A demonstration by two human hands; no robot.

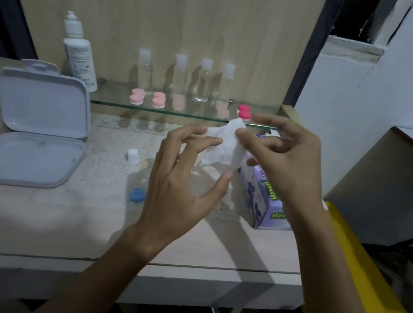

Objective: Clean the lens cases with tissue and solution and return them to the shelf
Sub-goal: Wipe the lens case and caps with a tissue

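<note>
- On the purple cardboard tissue box at the right of the pale desk, green lettering reads "Myso", with the remainder cut off; the same word begins again on the end panel as "Mys".
- On the tall white solution bottle leaning at the left end of the glass shelf, the label carries small print too fine to read.
- Above the desk, a crumpled white tissue is held in the air between both hands, in front of the shelf edge.
- The right hand pinches the tissue's upper edge between thumb and a curled fingertip, its other fingers loosely bent above.
- The left hand lies below and left of the tissue, fingers curled against its left side and thumb reaching under its lower edge.
- Whether a lens case sits inside the tissue cannot be told.
- Two pale pink lens cases and lie on the shelf left of centre; a darker pink lens case lies just behind the tissue.
- Four small clear bottles with white caps stand in a row behind the cases.
- A blue lens case cap lies on the desk just left of the left hand, a small white cap beyond it.
- An open grey hinged plastic box sits at the desk's left.
</note>
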